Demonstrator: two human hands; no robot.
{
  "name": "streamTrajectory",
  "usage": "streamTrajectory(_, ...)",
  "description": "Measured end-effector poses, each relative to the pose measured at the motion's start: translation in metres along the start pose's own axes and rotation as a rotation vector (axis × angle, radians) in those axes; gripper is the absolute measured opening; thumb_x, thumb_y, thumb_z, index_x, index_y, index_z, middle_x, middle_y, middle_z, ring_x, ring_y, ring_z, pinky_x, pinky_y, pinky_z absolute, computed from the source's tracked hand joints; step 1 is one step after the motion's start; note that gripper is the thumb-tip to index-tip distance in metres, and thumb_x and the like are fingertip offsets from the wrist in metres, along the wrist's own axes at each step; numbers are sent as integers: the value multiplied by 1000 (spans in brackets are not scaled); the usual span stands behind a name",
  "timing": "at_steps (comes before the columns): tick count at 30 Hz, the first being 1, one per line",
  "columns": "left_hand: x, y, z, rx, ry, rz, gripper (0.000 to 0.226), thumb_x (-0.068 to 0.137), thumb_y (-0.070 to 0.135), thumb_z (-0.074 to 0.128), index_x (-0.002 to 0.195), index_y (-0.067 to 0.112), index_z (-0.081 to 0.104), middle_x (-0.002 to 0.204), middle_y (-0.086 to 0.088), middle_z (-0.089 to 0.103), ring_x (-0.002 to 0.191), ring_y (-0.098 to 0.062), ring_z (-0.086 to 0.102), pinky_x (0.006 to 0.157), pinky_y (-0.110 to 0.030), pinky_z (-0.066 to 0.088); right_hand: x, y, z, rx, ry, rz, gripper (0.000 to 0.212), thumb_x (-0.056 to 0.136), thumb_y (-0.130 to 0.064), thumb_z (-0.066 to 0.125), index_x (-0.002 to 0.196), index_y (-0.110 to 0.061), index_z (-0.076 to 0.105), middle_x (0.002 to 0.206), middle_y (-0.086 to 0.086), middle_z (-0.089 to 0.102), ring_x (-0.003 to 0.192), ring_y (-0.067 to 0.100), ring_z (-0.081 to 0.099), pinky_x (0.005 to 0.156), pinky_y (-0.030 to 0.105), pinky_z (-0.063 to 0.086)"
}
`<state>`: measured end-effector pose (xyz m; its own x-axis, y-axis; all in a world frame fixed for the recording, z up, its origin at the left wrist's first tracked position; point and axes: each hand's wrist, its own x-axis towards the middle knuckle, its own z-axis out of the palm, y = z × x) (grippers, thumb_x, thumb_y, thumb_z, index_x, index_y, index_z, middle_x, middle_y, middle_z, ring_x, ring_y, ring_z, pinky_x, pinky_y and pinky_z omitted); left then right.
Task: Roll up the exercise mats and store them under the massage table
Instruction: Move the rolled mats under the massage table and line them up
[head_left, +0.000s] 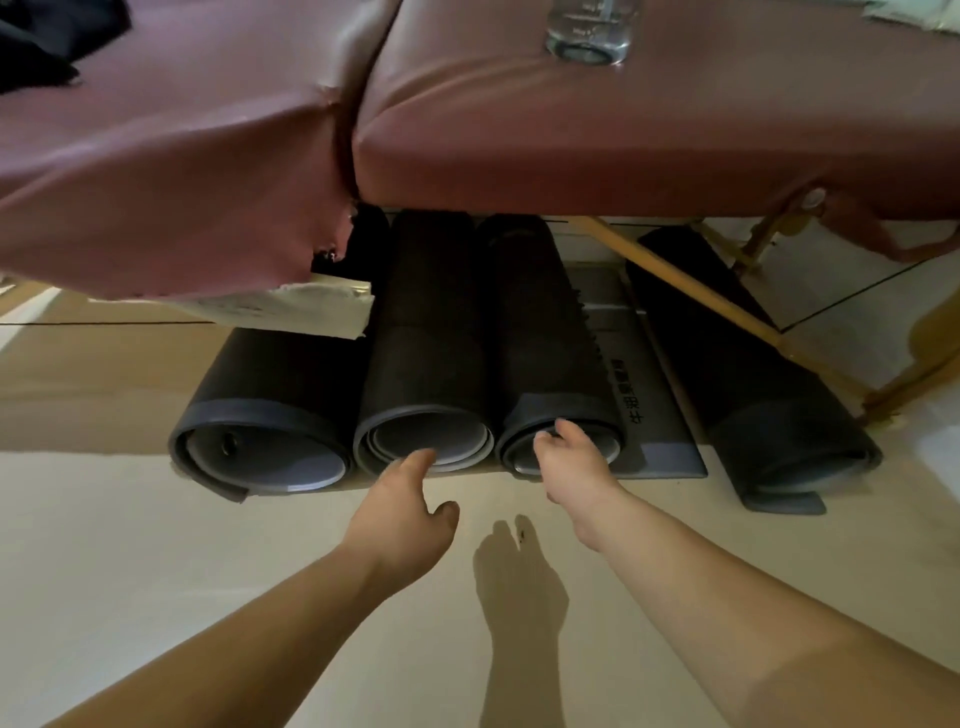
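The right hand has its fingers curled over the lower rim of the third rolled mat, fingertips hooked inside the open end and thumb on the outside, so it grips the mat's edge. The left hand reaches with fingers together and extended; the fingertips touch the lower rim of the second rolled mat, with the thumb held apart to the side and nothing clasped.

Four dark rolled mats lie on the floor with their open ends toward the person. The first rolled mat lies at the left, touching the second, and the second touches the third. The third rests on a flat grey mat bearing printed characters. The fourth rolled mat lies apart at the right, past a wooden brace.

All four reach under the maroon massage table, whose torn vinyl hangs at the left. A clear glass stands on the tabletop, and dark cloth lies at its far left corner.
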<state>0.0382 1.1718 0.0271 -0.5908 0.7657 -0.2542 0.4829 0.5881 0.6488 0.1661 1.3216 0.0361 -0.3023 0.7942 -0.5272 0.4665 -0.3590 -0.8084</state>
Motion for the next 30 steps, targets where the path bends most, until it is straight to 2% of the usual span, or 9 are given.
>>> streamTrajectory(2,14,7,-1,11,10,-12,74,100,33,66,163,28,28,164,1,37,133,-22,56,100,-29,48,17,1,4,15,-35,-16,58,111,-27,41,164,-44,22,163,2,38,135,31,51,112,45,41)
streamTrajectory(5,34,15,-1,51,27,-20,81,100,32,66,166,26,20,169,0,24,143,-25,46,110,-33,45,42,4,13,-255,17,-99,63,110,-23,41,168,-26,15,161,2,19,127,31,51,108,40,42)
streamTrajectory(7,44,19,1,68,30,-25,85,100,31,66,167,25,14,171,-1,21,149,-25,38,115,-34,40,54,5,14,-399,43,-145,65,109,-23,43,168,-18,15,152,2,18,114,28,53,105,36,44)
streamTrajectory(10,51,26,5,62,21,-26,82,102,30,63,168,25,14,170,-1,23,149,-23,39,113,-30,40,60,10,4,-629,103,-248,64,104,-23,51,163,-15,27,141,3,27,116,27,53,101,39,48)
streamTrajectory(13,53,34,13,43,34,1,75,103,29,62,166,25,22,169,1,28,147,-21,42,113,-28,40,66,9,-12,-824,236,-354,65,99,-27,61,159,-24,37,138,3,30,125,26,42,101,36,45)
streamTrajectory(19,67,51,36,-10,50,40,69,101,28,65,162,26,34,162,4,41,144,-20,48,114,-31,42,93,-6,-37,-982,246,-219,80,95,-48,67,162,-41,22,151,10,28,137,34,29,107,45,44)
streamTrajectory(22,82,59,54,0,42,79,66,101,27,65,161,26,37,158,5,44,140,-18,51,111,-27,42,110,-5,-42,-1123,187,-279,98,90,-47,73,164,-34,10,155,15,28,142,37,30,110,45,42)
streamTrajectory(25,99,69,68,48,12,119,67,101,26,64,161,23,35,160,3,37,136,-21,53,108,-24,43,127,1,-43,-1264,139,-290,116,87,-44,79,164,-28,-6,161,27,20,144,44,36,105,47,50)
streamTrajectory(30,134,89,92,207,-40,97,85,98,29,64,167,30,13,158,-2,32,139,-26,44,113,-38,47,145,4,-68,-1266,201,-392,95,99,-29,68,165,-27,0,147,23,47,119,35,63,87,41,57)
